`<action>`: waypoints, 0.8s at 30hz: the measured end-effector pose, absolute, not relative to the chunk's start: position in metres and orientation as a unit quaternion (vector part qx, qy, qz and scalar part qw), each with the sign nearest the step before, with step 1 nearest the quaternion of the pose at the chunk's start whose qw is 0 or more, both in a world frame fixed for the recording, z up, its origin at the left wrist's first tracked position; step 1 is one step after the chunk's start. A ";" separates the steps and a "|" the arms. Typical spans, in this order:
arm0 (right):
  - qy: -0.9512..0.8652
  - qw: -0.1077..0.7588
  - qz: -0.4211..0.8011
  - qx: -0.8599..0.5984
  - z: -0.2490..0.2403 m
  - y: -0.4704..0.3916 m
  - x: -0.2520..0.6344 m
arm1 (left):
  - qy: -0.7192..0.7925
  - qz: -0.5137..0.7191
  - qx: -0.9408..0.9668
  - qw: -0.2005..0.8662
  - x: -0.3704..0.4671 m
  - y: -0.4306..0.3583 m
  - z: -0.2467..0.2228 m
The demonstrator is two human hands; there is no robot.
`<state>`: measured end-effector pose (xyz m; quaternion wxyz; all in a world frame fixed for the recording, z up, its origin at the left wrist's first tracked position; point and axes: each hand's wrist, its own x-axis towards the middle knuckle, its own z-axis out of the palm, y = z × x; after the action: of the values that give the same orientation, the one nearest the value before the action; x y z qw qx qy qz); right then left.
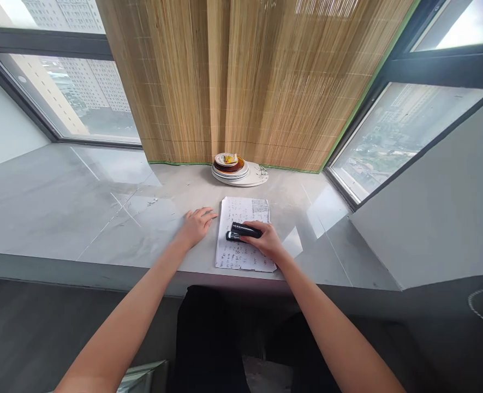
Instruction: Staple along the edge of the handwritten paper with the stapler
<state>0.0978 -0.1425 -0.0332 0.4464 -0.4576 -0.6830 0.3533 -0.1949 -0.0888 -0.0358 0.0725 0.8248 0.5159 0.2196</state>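
Observation:
My right hand [267, 239] is wrapped round a black stapler [244, 229], its jaw end pointing left. The stapler lies over the middle of a sheet of white paper [241, 209] covered in handwriting, with a small grid drawn at its top right. Whether there is more than one sheet I cannot tell. To the left, my left hand [198, 225] rests flat on the tiled ledge [176, 191], fingers stretched toward the paper's left edge and holding nothing.
Behind the paper stands a stack of plates [228, 174] on an oval platter [259, 176], against a bamboo blind [241, 82]. Small scraps [153, 201] lie on the ledge at left. Windows flank both sides. The ledge's front edge runs just before my knees.

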 end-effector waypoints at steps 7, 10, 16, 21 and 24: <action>-0.682 0.451 0.349 -0.459 -0.033 -0.141 0.096 | 0.578 0.174 0.793 0.076 -0.191 -0.084 -0.036; -0.686 0.451 0.346 -0.454 -0.035 -0.138 0.097 | 0.595 0.176 0.783 0.050 -0.189 -0.083 -0.035; -0.690 0.454 0.348 -0.443 -0.037 -0.136 0.098 | 0.622 0.185 0.761 -0.010 -0.186 -0.089 -0.029; -0.687 0.466 0.349 -0.435 -0.037 -0.135 0.096 | 0.607 0.175 0.775 -0.004 -0.185 -0.089 -0.027; -0.685 0.471 0.348 -0.433 -0.039 -0.134 0.096 | 0.605 0.167 0.779 0.000 -0.186 -0.087 -0.028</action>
<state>0.0963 -0.1340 -0.0386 0.4710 -0.4326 -0.6854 0.3483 -0.1859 -0.0870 -0.0279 0.0000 0.7785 0.6051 0.1667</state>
